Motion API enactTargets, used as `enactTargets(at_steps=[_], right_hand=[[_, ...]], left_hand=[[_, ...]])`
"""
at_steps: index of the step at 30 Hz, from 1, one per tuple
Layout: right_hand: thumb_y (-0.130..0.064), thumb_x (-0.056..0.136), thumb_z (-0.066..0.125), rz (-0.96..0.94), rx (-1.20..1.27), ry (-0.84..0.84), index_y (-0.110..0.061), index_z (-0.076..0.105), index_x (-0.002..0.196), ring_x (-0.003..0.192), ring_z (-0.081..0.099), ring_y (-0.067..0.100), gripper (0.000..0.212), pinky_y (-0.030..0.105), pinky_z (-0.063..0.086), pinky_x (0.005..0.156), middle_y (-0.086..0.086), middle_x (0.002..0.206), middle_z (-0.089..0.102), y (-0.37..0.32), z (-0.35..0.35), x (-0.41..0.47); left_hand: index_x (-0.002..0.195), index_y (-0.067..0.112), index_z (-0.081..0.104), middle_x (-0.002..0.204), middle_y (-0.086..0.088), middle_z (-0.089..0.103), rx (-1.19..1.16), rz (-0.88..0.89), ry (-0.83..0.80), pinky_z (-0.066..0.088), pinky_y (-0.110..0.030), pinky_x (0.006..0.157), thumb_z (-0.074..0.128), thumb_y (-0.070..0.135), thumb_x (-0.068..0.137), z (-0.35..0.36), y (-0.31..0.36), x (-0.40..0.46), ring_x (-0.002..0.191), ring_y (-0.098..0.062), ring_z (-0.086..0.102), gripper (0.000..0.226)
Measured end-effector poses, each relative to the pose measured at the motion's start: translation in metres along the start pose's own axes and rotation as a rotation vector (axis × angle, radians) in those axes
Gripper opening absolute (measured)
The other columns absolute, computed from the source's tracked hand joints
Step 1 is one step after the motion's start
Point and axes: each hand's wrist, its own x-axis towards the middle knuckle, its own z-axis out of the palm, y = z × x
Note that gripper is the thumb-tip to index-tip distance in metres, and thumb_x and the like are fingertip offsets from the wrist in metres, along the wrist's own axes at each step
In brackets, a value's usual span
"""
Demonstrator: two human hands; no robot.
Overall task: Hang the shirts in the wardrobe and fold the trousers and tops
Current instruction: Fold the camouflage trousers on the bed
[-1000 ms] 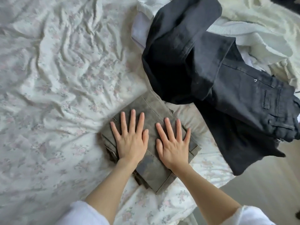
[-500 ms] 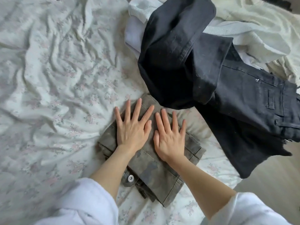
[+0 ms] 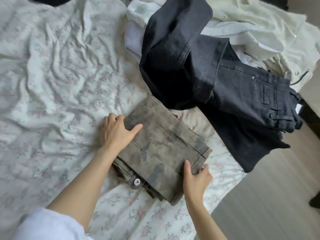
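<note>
Hands bracket the folded camouflage trousers point(image 3: 164, 149) on the bed point(image 3: 52, 84): left hand point(image 3: 116, 132) grips the far-left edge, right hand point(image 3: 195, 181) seemingly pinches the near corner, likely to lift the bundle intact.

A rumpled floral bedsheet point(image 3: 57, 80) covers the bed, with pale wood-look flooring point(image 3: 270, 201) just beside its edge.

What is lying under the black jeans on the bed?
Under the black jeans show white and cream garments at their far side, the floral bedsheet beneath, and one corner of the folded camouflage trousers. How far the garments extend below is covered.
</note>
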Motion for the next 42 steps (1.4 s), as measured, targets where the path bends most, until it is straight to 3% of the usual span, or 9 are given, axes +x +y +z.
enactTargets(at_steps=[3, 7, 15, 20, 23, 27, 33, 39, 42], right_hand=[[-0.028, 0.085, 0.064, 0.145, 0.202, -0.177, -0.026, 0.035, 0.128, 0.105, 0.052, 0.012, 0.052, 0.033, 0.041, 0.096, -0.011, 0.112, 0.053, -0.003, 0.005, 0.001], [-0.018, 0.087, 0.064, 0.141, 0.322, -0.212, -0.023, 0.040, 0.120, 0.097, 0.055, 0.003, 0.042, 0.025, 0.042, 0.083, -0.006, 0.113, 0.056, -0.004, 0.001, 0.010], [-0.017, 0.083, 0.066, -0.017, 0.299, -0.483, -0.024, 0.053, 0.117, 0.102, 0.064, 0.019, 0.037, 0.045, 0.050, 0.092, 0.001, 0.114, 0.066, -0.075, -0.041, 0.002], [-0.025, 0.086, 0.062, -0.052, 0.337, -0.844, -0.022, 0.052, 0.125, 0.112, 0.060, 0.024, 0.040, 0.050, 0.046, 0.097, 0.003, 0.119, 0.065, -0.136, -0.055, -0.032], [-0.034, 0.084, 0.065, -0.003, 0.275, -1.073, -0.014, 0.055, 0.124, 0.107, 0.063, 0.023, 0.046, 0.042, 0.054, 0.085, 0.006, 0.117, 0.066, -0.164, -0.060, -0.067], [-0.008, 0.083, 0.064, -0.232, 0.146, -1.304, -0.008, 0.067, 0.099, 0.077, 0.071, 0.019, 0.016, 0.026, 0.055, 0.058, 0.007, 0.087, 0.074, -0.186, -0.076, -0.129], [0.007, 0.076, 0.064, -0.526, 0.002, -1.632, -0.012, 0.067, 0.094, 0.083, 0.070, 0.017, 0.026, 0.026, 0.057, 0.069, 0.003, 0.090, 0.074, -0.196, -0.099, -0.241], [-0.005, 0.074, 0.071, -0.799, -0.101, -1.815, -0.021, 0.065, 0.107, 0.100, 0.065, 0.010, 0.038, 0.027, 0.051, 0.090, 0.002, 0.112, 0.069, -0.173, -0.099, -0.357], [-0.006, 0.077, 0.071, -0.905, -0.041, -1.754, -0.028, 0.024, 0.144, 0.122, 0.047, 0.005, 0.085, 0.025, 0.040, 0.100, -0.009, 0.139, 0.042, -0.150, -0.092, -0.426]], left_hand=[[0.140, 0.017, 0.033, 0.141, -0.008, 0.043, -0.144, 0.013, -0.171, 0.037, -0.039, 0.097, 0.049, 0.067, 0.079, -0.001, 0.000, 0.005, 0.127, -0.029, 0.042, 0.081], [0.141, 0.015, 0.033, 0.142, -0.006, 0.045, -0.231, -0.036, -0.253, 0.037, -0.038, 0.098, 0.058, 0.065, 0.076, -0.012, -0.002, 0.010, 0.128, -0.028, 0.044, 0.085], [0.098, 0.019, 0.056, 0.092, 0.009, 0.063, -0.812, -0.183, 0.017, 0.042, -0.017, 0.068, 0.068, 0.028, 0.083, -0.081, -0.006, -0.072, 0.091, -0.014, 0.059, 0.021], [0.105, 0.023, 0.056, 0.106, 0.002, 0.064, -1.046, -0.266, 0.220, 0.046, -0.028, 0.083, 0.064, 0.023, 0.087, -0.155, -0.024, -0.153, 0.094, -0.011, 0.061, 0.020], [0.100, 0.029, 0.057, 0.103, 0.008, 0.067, -1.198, -0.309, 0.259, 0.049, -0.030, 0.081, 0.061, 0.021, 0.089, -0.203, -0.033, -0.212, 0.093, -0.010, 0.065, 0.015], [0.102, 0.023, 0.060, 0.090, 0.006, 0.073, -1.377, -0.353, 0.305, 0.052, -0.023, 0.063, 0.063, 0.006, 0.079, -0.263, -0.043, -0.308, 0.080, -0.009, 0.070, 0.029], [0.118, 0.011, 0.057, 0.111, -0.003, 0.068, -1.340, -0.425, 0.559, 0.046, -0.033, 0.092, 0.067, -0.001, 0.075, -0.315, -0.060, -0.455, 0.102, -0.017, 0.065, 0.045], [0.091, 0.021, 0.064, 0.082, 0.020, 0.071, -0.965, -0.435, 0.848, 0.047, -0.006, 0.062, 0.073, 0.002, 0.075, -0.351, -0.102, -0.578, 0.076, 0.005, 0.066, 0.027], [0.100, 0.020, 0.066, 0.091, 0.012, 0.070, -0.592, -0.506, 0.976, 0.047, -0.021, 0.076, 0.075, 0.012, 0.076, -0.365, -0.132, -0.637, 0.087, -0.006, 0.063, 0.027]])
